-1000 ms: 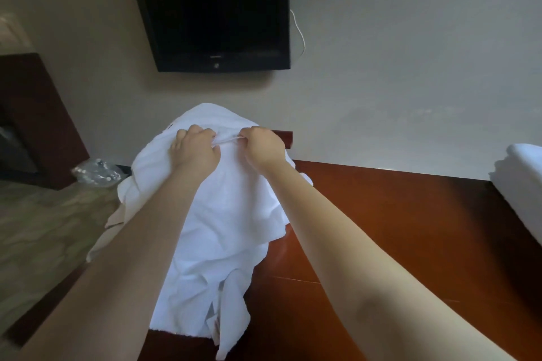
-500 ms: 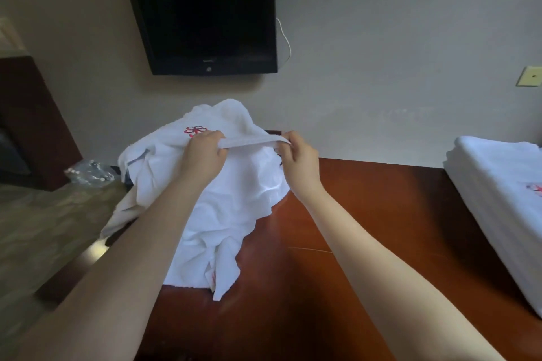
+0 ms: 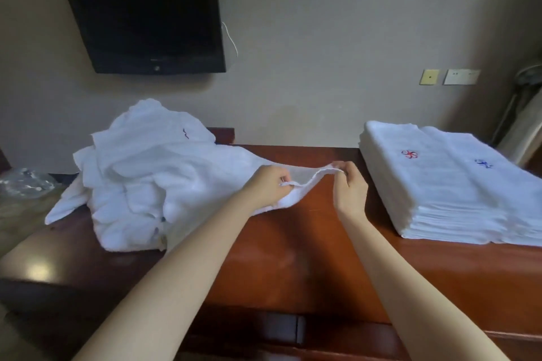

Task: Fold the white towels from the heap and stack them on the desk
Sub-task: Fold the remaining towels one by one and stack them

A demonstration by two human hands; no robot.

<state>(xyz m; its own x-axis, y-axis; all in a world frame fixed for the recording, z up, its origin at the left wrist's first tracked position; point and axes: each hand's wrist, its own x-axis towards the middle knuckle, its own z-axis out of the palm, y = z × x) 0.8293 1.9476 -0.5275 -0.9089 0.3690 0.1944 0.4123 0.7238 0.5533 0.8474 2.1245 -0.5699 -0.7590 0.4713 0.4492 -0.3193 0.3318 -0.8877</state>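
A crumpled heap of white towels [image 3: 140,176] lies on the left part of the reddish-brown desk [image 3: 293,258]. One white towel [image 3: 234,173] stretches from the heap toward the desk's middle. My left hand [image 3: 268,184] grips its edge, and my right hand [image 3: 350,184] pinches the same edge a little to the right, so the hem sags between them just above the desk. A tall stack of folded white towels [image 3: 457,184] with red and blue embroidery stands on the right part of the desk.
A black television [image 3: 143,12] hangs on the beige wall above the heap. Wall plates [image 3: 450,77] sit at the right. A clear plastic bag [image 3: 25,182] lies at the far left beyond the desk. A drawer handle [image 3: 275,328] shows at the front edge.
Both hands have pulled the towel's edge off the top of the heap, rightward and down toward the desk's middle. The view has swung right, showing the whole folded stack.
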